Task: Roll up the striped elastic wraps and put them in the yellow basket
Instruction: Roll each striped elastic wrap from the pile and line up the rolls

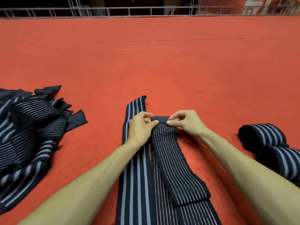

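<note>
Red covering: an orange-red felt-like cloth spreads over the whole bench [162, 62], with a stray pale thread [128, 49] lying far out on it.
Left hand [141, 125]: fingers curled, thumb and fingertips pinching the left corner of the folded end of the thin-striped wrap [175, 159].
Right hand [186, 122]: likewise curled, thumb and forefinger pinching the right corner of the same folded end.
Thin-striped wrap: dark navy with fine pale lines, running from the hands back toward the person, its far end turned over into a narrow fold between the two thumbs.
Broad-striped wrap [136, 176]: flat on the bench just left of the thin-striped one, partly under the left wrist, its far end beyond the hands.
Loose pile [29, 127]: a heap of unrolled striped wraps at the left edge, well apart from the hands.
Coiled wraps [266, 137]: broad-striped, lying at the right, beside the right forearm.
Railing [129, 11]: pale metal bars along the bench's far edge.
</note>
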`<control>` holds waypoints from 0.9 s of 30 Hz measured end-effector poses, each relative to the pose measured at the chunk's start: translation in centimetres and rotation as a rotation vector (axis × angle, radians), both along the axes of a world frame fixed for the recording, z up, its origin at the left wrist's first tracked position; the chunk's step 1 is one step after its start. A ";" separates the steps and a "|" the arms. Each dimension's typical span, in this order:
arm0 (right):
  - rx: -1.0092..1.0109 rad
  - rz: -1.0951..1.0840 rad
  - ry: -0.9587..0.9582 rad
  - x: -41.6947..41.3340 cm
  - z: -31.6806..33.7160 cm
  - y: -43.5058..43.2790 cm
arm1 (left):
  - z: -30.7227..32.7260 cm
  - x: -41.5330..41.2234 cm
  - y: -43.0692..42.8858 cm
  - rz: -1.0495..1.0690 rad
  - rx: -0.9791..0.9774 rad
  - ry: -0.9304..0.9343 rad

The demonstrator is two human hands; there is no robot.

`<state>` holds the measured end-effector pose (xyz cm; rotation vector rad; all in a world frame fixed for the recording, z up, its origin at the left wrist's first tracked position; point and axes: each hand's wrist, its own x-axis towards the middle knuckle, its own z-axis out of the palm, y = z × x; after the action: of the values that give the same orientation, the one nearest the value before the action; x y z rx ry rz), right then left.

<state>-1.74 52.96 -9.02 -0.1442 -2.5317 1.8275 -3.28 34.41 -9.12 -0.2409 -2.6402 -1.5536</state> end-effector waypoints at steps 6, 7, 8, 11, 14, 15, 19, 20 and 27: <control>0.309 -0.087 0.122 -3.0 -1.6 0.2 | -0.4 -3.5 0.6 0.016 -0.071 0.011; 0.318 -0.100 0.123 -3.4 -1.8 0.2 | -0.6 -3.9 0.8 0.013 -0.106 0.015; 0.317 -0.111 0.123 -3.5 -2.0 0.2 | -1.0 -4.3 1.0 0.016 -0.123 0.005; 0.305 -0.126 0.135 -3.8 -2.5 0.1 | -1.7 -5.0 1.3 0.048 -0.094 -0.018; 0.267 -0.130 0.120 -4.0 -2.4 0.1 | -2.0 -5.2 1.3 0.039 -0.081 -0.016; 0.253 -0.132 0.109 -4.1 -2.4 0.2 | -2.0 -5.1 1.3 0.030 -0.077 -0.015; 0.275 -0.137 0.060 -4.4 -2.4 0.3 | -2.1 -5.1 1.0 -0.004 -0.082 -0.024; 0.293 -0.138 0.041 -4.5 -2.4 0.4 | -2.1 -5.2 0.9 -0.020 -0.099 -0.030; 0.385 -0.105 -0.029 -4.9 -1.6 0.1 | -1.3 -5.6 1.1 -0.117 -0.276 -0.063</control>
<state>-6.62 53.04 -10.61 -0.2891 -2.7752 1.2814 -8.85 35.52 -10.38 -0.3740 -2.9362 -1.2381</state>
